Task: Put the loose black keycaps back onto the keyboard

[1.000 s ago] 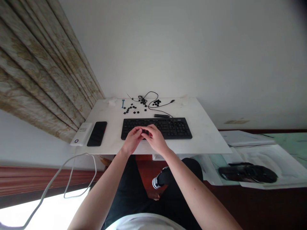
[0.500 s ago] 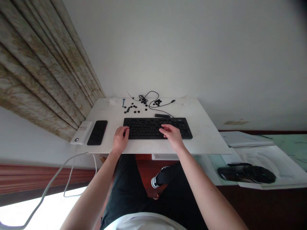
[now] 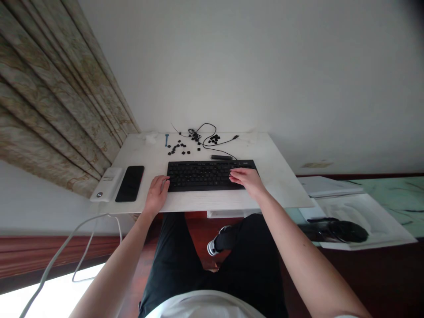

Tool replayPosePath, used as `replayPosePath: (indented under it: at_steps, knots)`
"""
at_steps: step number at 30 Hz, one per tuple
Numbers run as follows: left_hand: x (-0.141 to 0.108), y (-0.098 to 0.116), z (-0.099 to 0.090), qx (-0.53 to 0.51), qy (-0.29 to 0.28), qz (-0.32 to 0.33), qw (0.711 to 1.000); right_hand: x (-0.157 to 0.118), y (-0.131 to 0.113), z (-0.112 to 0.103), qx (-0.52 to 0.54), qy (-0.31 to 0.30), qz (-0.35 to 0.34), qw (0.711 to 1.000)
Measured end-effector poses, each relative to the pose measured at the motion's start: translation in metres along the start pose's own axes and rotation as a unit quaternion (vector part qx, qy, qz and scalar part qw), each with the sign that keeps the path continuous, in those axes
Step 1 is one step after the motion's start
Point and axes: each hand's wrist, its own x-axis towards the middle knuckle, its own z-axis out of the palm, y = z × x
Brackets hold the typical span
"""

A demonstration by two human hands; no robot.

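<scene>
A black keyboard [image 3: 198,176] lies flat on the white table. My left hand [image 3: 157,193] is at its left end, fingertips at the edge and thumb apart from the fingers. Over the keyboard's right part is my right hand [image 3: 247,180], its fingers drawn together with the thumb. Whatever is between those fingertips, if anything, is too small to make out. Several loose black keycaps [image 3: 174,149] are scattered behind the keyboard, with another cluster of keycaps [image 3: 214,139] farther right.
A coiled black cable [image 3: 195,134] and a dark bar-shaped piece [image 3: 221,157] lie behind the keyboard. A small blue tool [image 3: 166,140] is at the back left. On the left are a phone [image 3: 130,183] and a white box [image 3: 108,183]. The wall borders the white table [image 3: 281,181].
My left hand has slid left, from over the keyboard's end to its edge. My right hand has shifted right across the keys. The whole view has also shifted slightly.
</scene>
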Motion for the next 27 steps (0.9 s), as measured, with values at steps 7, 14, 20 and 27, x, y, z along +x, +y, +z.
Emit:
replayPosePath:
  at_steps: [7, 14, 20, 27]
  knots:
    - [0.001, -0.001, 0.000, -0.006, 0.007, -0.003, 1.000, 0.005, -0.002, -0.019, -0.029, 0.031, 0.003, 0.999]
    - [-0.001, -0.005, 0.003, -0.064, 0.022, -0.056, 0.996, -0.001, -0.003, 0.020, -0.085, -0.078, 0.008, 0.993]
    - [0.001, -0.007, 0.005, -0.127, 0.039, -0.093, 0.987, 0.002, 0.000, 0.107, -0.227, -0.219, -0.056, 0.947]
    - [0.004, -0.011, 0.005, -0.168, 0.038, -0.094, 0.981, 0.010, -0.008, 0.186, -0.375, -0.276, -0.081, 0.881]
